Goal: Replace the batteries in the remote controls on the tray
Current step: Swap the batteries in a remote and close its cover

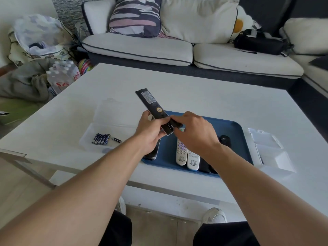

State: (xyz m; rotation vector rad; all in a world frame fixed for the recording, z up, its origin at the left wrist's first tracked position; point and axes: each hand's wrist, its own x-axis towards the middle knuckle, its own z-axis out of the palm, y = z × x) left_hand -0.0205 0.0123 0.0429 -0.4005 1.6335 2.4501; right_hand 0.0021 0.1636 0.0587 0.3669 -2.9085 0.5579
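My left hand (150, 132) grips a long black remote (150, 102) back side up, tilted above the blue tray (236, 132). My right hand (193, 134) pinches the black battery cover (177, 123) at the remote's near end. Two white remotes (187, 155) lie on the tray under my right hand, with dark remotes (225, 139) partly hidden beside them and another dark remote (152, 155) at the tray's left edge. Several blue batteries (100, 139) and one black battery (116, 139) lie in a clear open box (88, 135) left of the tray.
A second clear plastic box (269, 150) stands open right of the tray on the white table (195, 93). A sofa with cushions (138, 45) runs behind the table. Bags and a pack of water bottles (62, 75) crowd the floor at left.
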